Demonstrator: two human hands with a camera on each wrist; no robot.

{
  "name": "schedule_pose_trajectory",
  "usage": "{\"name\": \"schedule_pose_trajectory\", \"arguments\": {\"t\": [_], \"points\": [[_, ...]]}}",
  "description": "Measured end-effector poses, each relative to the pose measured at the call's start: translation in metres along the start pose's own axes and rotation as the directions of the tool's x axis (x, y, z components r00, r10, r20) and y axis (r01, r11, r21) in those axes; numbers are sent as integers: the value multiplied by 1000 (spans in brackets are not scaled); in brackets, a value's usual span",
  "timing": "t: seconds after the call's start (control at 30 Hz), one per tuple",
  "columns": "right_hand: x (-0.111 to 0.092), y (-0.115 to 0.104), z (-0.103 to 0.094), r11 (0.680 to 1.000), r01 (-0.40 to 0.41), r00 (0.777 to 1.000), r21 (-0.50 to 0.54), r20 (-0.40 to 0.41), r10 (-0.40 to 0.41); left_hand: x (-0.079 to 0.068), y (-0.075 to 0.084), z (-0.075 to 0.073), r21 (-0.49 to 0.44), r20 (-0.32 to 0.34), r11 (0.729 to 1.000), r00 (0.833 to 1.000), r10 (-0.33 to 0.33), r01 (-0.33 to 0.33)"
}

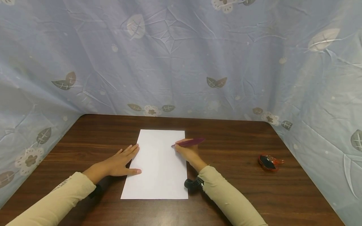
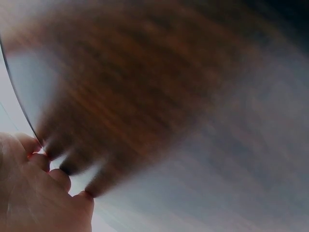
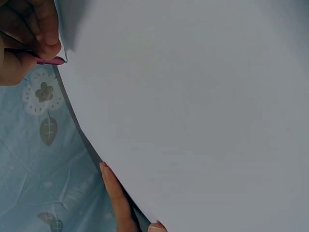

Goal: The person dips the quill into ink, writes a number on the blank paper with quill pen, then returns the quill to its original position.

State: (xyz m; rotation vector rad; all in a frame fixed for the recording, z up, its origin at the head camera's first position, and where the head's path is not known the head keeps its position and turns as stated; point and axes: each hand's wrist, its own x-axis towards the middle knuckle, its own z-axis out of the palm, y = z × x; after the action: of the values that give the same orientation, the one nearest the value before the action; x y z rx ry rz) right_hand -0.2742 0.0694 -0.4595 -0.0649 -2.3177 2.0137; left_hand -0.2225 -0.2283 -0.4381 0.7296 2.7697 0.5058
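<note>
A white sheet of paper (image 1: 158,175) lies on the brown wooden table, its surface without visible marks. At its left edge my left hand (image 1: 118,163) lies flat, fingers straight, thumb and fingertips on the sheet. My right hand (image 1: 189,152) pinches a dark pink pen (image 1: 193,142) over the sheet's upper right part. In the right wrist view the pen's tip (image 3: 65,61) is at or just above the paper; I cannot tell if it touches. The left wrist view shows the left palm and fingers (image 2: 60,180) from below, close up.
To the right on the table (image 1: 240,175) lies a small orange-red object with a dark patch (image 1: 268,162), its kind unclear. A pale blue curtain (image 1: 181,69) with leaf and flower prints stands behind the table and along both sides.
</note>
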Motion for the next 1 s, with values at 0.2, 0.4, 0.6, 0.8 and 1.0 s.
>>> {"name": "schedule_pose_trajectory", "arguments": {"t": [0.2, 0.4, 0.6, 0.8, 1.0], "points": [[-1, 0, 1, 1000, 3, 1000, -26, -7, -3, 0, 0, 0, 1, -2, 1000, 1000, 0, 0], [-4, -2, 0, 997, 49, 998, -61, 43, -47, -1, 1, -1, 4, 0, 1000, 1000, -3, 3], [-7, -2, 3, 993, 90, 993, -80, 81, -83, -1, 4, -3, 1, 4, 1000, 1000, 0, 0], [-12, -3, 8, 990, 137, 983, -47, 132, -129, -1, 5, -3, 0, 2, 1000, 1000, 1, -1], [-16, -4, 15, 985, 170, 966, 39, 192, -174, -1, 2, -1, 5, 3, 1000, 1000, -2, 2]]}}
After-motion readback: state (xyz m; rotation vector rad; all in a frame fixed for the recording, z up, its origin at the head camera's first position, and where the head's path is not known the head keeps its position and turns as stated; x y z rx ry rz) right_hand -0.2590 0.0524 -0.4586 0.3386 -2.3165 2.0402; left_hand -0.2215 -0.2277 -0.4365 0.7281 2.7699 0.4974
